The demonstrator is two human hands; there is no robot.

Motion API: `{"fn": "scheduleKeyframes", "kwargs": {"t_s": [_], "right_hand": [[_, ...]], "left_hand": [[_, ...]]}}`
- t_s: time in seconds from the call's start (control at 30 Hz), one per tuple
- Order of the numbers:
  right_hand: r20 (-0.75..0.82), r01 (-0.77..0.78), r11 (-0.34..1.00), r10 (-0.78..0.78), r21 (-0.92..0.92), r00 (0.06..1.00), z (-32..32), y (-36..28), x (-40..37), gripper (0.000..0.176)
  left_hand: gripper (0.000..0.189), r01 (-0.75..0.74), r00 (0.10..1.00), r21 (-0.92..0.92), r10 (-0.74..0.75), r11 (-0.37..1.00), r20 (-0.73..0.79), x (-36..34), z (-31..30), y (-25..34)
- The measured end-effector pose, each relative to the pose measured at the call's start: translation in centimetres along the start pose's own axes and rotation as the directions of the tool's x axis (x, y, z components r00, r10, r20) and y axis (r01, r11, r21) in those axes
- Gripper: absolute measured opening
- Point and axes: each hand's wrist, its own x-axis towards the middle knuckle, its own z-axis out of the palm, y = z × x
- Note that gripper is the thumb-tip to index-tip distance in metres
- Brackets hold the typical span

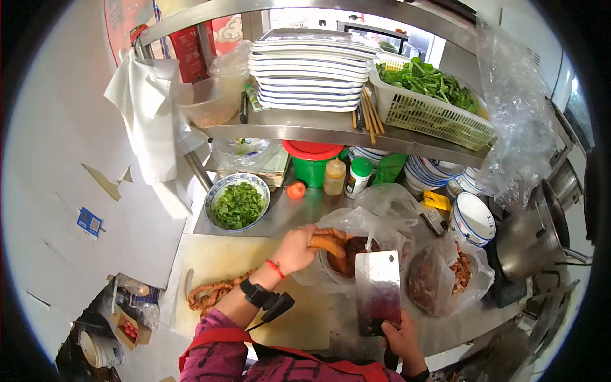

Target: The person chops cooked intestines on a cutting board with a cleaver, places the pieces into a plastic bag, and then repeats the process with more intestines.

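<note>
My left hand [300,247] closes on a glossy brown, tube-shaped piece of meat [332,249], which hangs into a bowl lined with a clear plastic bag [394,232]. Dark brown food lies inside that bag. In my right hand [403,339] is a cleaver [378,286], its broad blade upright just in front of the bowl. A coiled, ropy length of brown meat [210,297] rests on the pale cutting board [299,321], partly hidden behind my left forearm.
Another plastic bag with chopped meat [461,270] sits to the right, near stacked bowls [473,219] and a metal pot [525,248]. Chopped greens fill a patterned bowl [210,213]. A steel shelf [286,132] overhead carries white trays [312,83] and a basket of leaves [433,118].
</note>
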Motion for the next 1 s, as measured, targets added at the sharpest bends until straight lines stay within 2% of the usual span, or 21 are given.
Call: {"fn": "scheduleKeyframes", "kwargs": {"t_s": [0.03,0.07,0.1,0.17,0.23,0.27,0.3,0.37,0.43,0.47,0.5,0.57,0.6,0.67,0.7,0.77,0.8,0.83,0.9,0.93,1.0], "right_hand": [[-0.005,0.000,0.999,0.000,0.038,1.000,0.1,-0.1,0.2,0.028],[0.006,-0.002,0.999,0.001,0.037,1.000,0.0,0.0,0.5,0.028],[0.005,0.037,0.999,-0.037,0.032,0.999,-0.2,0.3,0.9,0.027],[0.018,0.072,0.997,-0.073,0.030,0.997,-0.5,0.4,1.3,0.026],[0.028,0.085,0.995,-0.087,0.055,0.996,-0.4,0.0,1.6,0.028],[0.038,0.083,0.995,-0.085,0.060,0.996,-0.2,-0.3,1.6,0.028],[0.021,0.082,0.994,-0.083,0.073,0.996,0.1,-0.7,1.6,0.029],[0.010,0.079,0.993,-0.081,0.089,0.997,0.5,-1.2,1.5,0.031],[0.012,0.059,0.997,-0.059,0.047,0.998,0.6,-1.3,1.3,0.033],[0.017,0.056,0.997,-0.057,0.050,0.998,0.6,-0.9,1.4,0.033],[0.013,0.100,0.994,-0.101,0.049,0.995,0.6,-0.3,1.5,0.032],[0.013,0.142,0.989,-0.143,0.048,0.990,1.0,-0.1,1.3,0.032],[0.023,0.107,0.990,-0.110,0.094,0.994,1.2,-0.7,1.1,0.031],[0.041,0.069,0.989,-0.075,0.134,0.996,1.4,-0.9,0.9,0.030],[0.056,0.070,0.993,-0.075,0.091,0.996,1.2,-0.7,0.9,0.029],[0.071,0.074,0.996,-0.077,0.046,0.994,1.5,-0.8,0.6,0.027],[0.052,0.076,0.996,-0.079,0.053,0.996,1.8,-1.3,0.4,0.026],[0.028,0.079,0.995,-0.081,0.060,0.996,2.2,-1.7,0.0,0.025],[0.013,0.082,0.995,-0.083,0.047,0.996,2.6,-2.2,-0.7,0.025],[0.005,0.085,0.996,-0.085,0.037,0.996,2.7,-2.4,-1.0,0.024],[-0.018,0.073,0.997,-0.073,0.032,0.997,2.9,-2.2,-1.5,0.024]], "left_hand": [[0.040,0.010,1.000,0.002,-0.010,1.000,-0.005,-0.6,-0.9,0.1],[0.035,-0.053,0.991,-0.262,0.019,0.964,-0.132,-1.2,-1.9,0.1],[0.031,-0.147,0.964,-0.495,0.013,0.856,-0.265,-1.6,-2.9,0.2],[0.028,-0.312,0.898,-0.749,-0.075,0.585,-0.433,-2.4,-5.1,1.4],[0.031,-0.381,0.864,-0.775,-0.105,0.504,-0.493,-4.3,-8.6,2.7],[0.031,-0.428,0.824,-0.678,-0.050,0.598,-0.565,-5.0,-9.8,2.2],[0.035,-0.376,0.839,-0.694,-0.092,0.614,-0.536,-6.1,-10.9,1.8],[0.039,-0.439,0.761,-0.634,-0.112,0.637,-0.639,-7.6,-12.3,1.0],[0.045,-0.481,0.774,-0.788,-0.236,0.383,-0.587,-9.2,-13.4,-1.1],[0.049,-0.490,0.792,-0.805,-0.216,0.336,-0.572,-10.2,-13.9,-2.0],[0.046,-0.487,0.760,-0.795,-0.273,0.362,-0.590,-11.2,-13.7,-2.3],[0.040,-0.399,0.848,-0.882,-0.264,0.252,-0.459,-12.5,-13.3,-5.1],[0.036,-0.345,0.807,-0.872,-0.364,0.349,-0.465,-12.9,-12.4,-5.9],[0.033,-0.168,0.788,-0.937,-0.529,0.306,-0.314,-13.2,-10.7,-7.2],[0.031,-0.055,0.756,-0.962,-0.618,0.269,-0.216,-13.3,-10.0,-7.7],[0.027,0.147,0.769,-0.987,-0.634,0.059,0.077,-13.8,-8.6,-9.8],[0.024,0.285,0.704,-0.956,-0.691,0.067,0.161,-13.9,-7.8,-10.5],[0.022,0.372,0.635,-0.928,-0.722,-0.028,0.276,-13.4,-6.9,-10.9],[0.021,0.471,0.650,-0.882,-0.677,0.003,0.345,-13.1,-5.6,-11.3],[0.021,0.475,0.657,-0.880,-0.667,0.003,0.353,-12.8,-5.1,-11.6],[0.021,0.564,0.780,-0.728,-0.541,0.391,0.314,-12.0,-4.2,-11.9]]}}
